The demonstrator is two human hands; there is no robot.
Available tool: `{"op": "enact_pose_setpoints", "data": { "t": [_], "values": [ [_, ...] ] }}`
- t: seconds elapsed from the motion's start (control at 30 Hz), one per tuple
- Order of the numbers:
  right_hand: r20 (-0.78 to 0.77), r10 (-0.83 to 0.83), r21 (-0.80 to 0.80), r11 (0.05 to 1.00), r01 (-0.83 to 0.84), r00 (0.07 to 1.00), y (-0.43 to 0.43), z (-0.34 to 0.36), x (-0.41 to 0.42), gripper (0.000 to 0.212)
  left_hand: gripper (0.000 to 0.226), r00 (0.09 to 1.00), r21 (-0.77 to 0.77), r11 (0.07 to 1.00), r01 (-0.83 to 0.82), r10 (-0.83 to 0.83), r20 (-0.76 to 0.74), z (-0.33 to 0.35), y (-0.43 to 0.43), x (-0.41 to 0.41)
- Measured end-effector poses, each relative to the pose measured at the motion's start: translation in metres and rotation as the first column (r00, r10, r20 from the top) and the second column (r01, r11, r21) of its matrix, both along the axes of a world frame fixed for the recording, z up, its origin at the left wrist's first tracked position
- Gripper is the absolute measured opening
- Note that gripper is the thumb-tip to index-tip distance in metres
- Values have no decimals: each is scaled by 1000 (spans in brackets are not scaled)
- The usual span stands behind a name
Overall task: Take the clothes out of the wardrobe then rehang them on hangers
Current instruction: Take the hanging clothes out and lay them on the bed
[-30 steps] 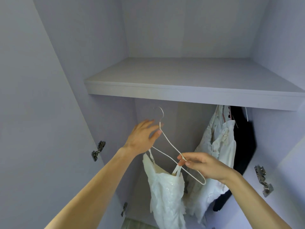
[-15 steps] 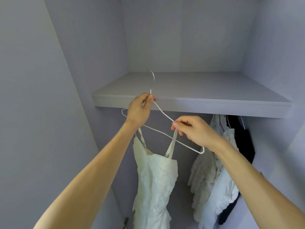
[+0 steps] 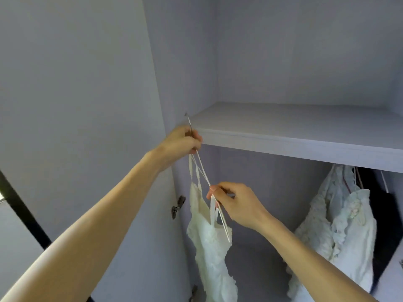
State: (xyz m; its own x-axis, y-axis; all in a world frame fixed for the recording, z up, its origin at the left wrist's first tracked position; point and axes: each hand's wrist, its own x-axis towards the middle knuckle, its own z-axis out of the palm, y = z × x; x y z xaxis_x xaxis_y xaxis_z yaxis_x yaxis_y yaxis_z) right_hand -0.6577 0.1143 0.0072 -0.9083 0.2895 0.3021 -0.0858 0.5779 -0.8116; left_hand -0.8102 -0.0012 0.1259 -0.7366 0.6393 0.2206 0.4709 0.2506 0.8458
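One white dress [image 3: 209, 247] hung on the thin hanger [image 3: 203, 170]; the left hand [image 3: 183, 140] gripped its neck while the right hand [image 3: 235, 203], lower and rightward, pinched a strap [image 3: 212, 211] against its arm. I judged that piece nearly rehung, though not yet put back. Just past the left hand the shelf edge [image 3: 294, 144] crowded the hook, with open room beneath, and far right of the right hand hung pale garments [image 3: 340, 225] and a dark garment [image 3: 386, 225].

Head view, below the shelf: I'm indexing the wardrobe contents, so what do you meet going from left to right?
door hinge → white strappy dress on its wire hanger → pale ruffled garments → black garment
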Motion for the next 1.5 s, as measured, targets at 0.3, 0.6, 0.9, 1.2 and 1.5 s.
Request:
{"op": "enact_pose_setpoints", "data": {
  "t": [0.3,0.6,0.9,1.2,1.5],
  "values": [
    [-60,-176,273,944,186,983,-1,40,-62,28,34,954,-138,985,-101,56,-294,31,-58,-3],
    [22,-27,626,780,7,999,-12,78,-98,35,46,969,-89,996,-13,-10,-248,43,-100,-9],
    [-347,-249,420,821,387,904,22,81,-70,22,50,775,562,745,-360,574,-264,0,-78,10],
    [-454,-526,363,627,689,719,48,115,-17,27,120,917,346,874,-340,226,329,-208,-11,71],
    [-380,-706,225,557,800,598,61,131,25,33,151,968,-172,983,-70,109,227,-300,63,127]
  ]
}}
